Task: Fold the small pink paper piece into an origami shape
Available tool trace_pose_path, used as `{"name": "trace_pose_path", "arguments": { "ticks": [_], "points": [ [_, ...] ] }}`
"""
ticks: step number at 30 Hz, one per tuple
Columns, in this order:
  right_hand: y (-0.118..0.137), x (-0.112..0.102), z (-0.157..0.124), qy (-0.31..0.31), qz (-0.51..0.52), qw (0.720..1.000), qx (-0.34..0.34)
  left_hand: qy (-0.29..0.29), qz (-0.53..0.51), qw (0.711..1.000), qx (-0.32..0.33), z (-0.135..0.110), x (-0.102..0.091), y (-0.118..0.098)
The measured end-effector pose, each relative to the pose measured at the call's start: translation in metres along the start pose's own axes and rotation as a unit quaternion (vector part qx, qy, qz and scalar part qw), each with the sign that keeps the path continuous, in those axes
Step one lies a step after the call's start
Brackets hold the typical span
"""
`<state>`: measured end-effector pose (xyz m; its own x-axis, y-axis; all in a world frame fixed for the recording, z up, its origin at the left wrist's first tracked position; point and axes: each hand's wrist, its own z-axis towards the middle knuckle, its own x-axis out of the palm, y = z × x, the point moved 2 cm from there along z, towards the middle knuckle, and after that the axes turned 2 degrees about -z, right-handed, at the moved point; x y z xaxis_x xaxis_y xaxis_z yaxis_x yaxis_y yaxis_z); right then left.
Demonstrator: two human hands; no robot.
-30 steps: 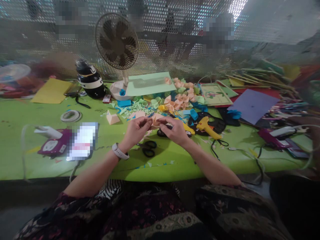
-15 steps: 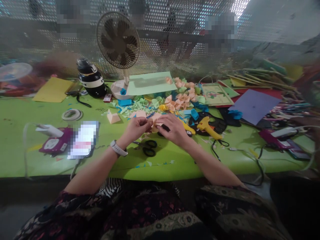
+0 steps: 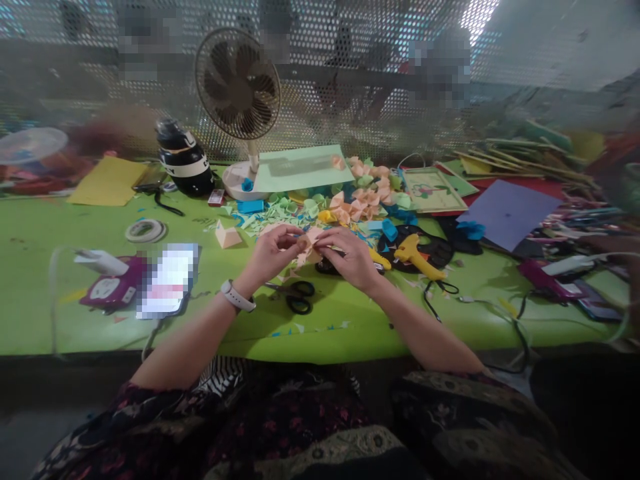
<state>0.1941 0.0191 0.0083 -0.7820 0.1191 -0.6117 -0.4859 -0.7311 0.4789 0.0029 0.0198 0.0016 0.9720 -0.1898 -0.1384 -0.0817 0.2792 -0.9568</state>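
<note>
Between my two hands is a small peach paper piece (image 3: 306,251), pinched at both sides. My left hand (image 3: 277,252), with a white band on the wrist, has its thumb and fingertips closed on the paper's left edge. My right hand (image 3: 349,257) grips the other edge with bent fingers. Just below lie dark-handled scissors (image 3: 300,297) on the green table. Behind my hands spreads a heap of cut paper scraps and folded peach petals (image 3: 357,203). A folded peach paper (image 3: 229,235) stands to the left of my left hand.
A yellow glue gun (image 3: 419,257) rests on a black mat at right, its cord trailing forward. At left are a phone (image 3: 170,280), a purple power strip (image 3: 113,287) and a tape roll (image 3: 145,231). Behind stand a black bottle (image 3: 185,163) and a fan (image 3: 239,83).
My fingers have shifted slightly on the peach paper, the right ones more bent and drawn in. Both hands stay in nearly the same place.
</note>
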Motion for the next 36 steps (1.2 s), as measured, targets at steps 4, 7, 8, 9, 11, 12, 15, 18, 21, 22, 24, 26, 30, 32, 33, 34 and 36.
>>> {"name": "trace_pose_path", "arguments": {
  "ticks": [4,7,8,9,11,12,15,18,21,22,24,26,30,32,33,34,36],
  "points": [
    [-0.002,-0.002,0.001,-0.017,0.009,1.000,0.000,-0.047,0.100,0.976,0.186,-0.004,-0.003,-0.010],
    [-0.004,-0.003,0.001,-0.016,0.008,1.000,0.008,-0.010,0.205,0.936,0.285,-0.008,-0.001,-0.015],
    [-0.004,-0.003,0.001,-0.014,0.010,1.000,0.011,-0.001,0.230,0.928,0.293,-0.009,0.000,-0.015],
    [-0.004,-0.003,0.001,-0.013,0.012,1.000,0.014,0.004,0.247,0.923,0.294,-0.009,0.000,-0.014],
    [-0.003,-0.004,0.002,-0.019,0.022,1.000,0.013,0.002,0.259,0.921,0.290,-0.008,0.001,-0.010],
    [-0.003,-0.003,0.002,-0.022,0.028,0.999,0.011,-0.002,0.259,0.921,0.290,-0.007,0.001,-0.008],
    [-0.003,-0.002,0.001,-0.023,0.043,0.999,0.014,-0.008,0.251,0.922,0.295,-0.005,0.002,-0.002],
    [-0.005,-0.001,0.000,-0.020,0.048,0.998,0.028,-0.026,0.242,0.927,0.286,-0.005,0.001,0.000],
    [-0.004,0.000,0.000,-0.016,0.048,0.998,0.029,-0.045,0.223,0.936,0.269,-0.005,0.000,0.000],
    [-0.004,0.001,0.000,-0.014,0.050,0.998,0.026,-0.047,0.214,0.939,0.265,-0.005,0.000,0.000],
    [-0.002,0.001,-0.001,-0.010,0.053,0.998,0.019,-0.042,0.201,0.944,0.259,-0.004,0.001,0.001],
    [-0.001,0.001,-0.001,-0.006,0.054,0.998,0.018,-0.033,0.195,0.947,0.254,-0.003,0.002,0.002],
    [-0.002,0.001,0.000,-0.001,0.048,0.998,0.039,-0.032,0.179,0.947,0.264,-0.003,0.002,0.003],
    [-0.002,0.000,0.000,0.005,0.052,0.997,0.049,-0.028,0.175,0.948,0.265,-0.003,0.002,0.002],
    [-0.002,0.000,0.000,0.008,0.055,0.997,0.052,-0.024,0.175,0.948,0.263,-0.004,0.002,0.002],
    [-0.002,0.000,0.000,0.010,0.057,0.997,0.054,-0.021,0.175,0.949,0.262,-0.004,0.003,0.001],
    [-0.003,-0.001,0.000,0.010,0.060,0.997,0.056,-0.019,0.174,0.948,0.264,-0.005,0.003,0.000]
  ]
}}
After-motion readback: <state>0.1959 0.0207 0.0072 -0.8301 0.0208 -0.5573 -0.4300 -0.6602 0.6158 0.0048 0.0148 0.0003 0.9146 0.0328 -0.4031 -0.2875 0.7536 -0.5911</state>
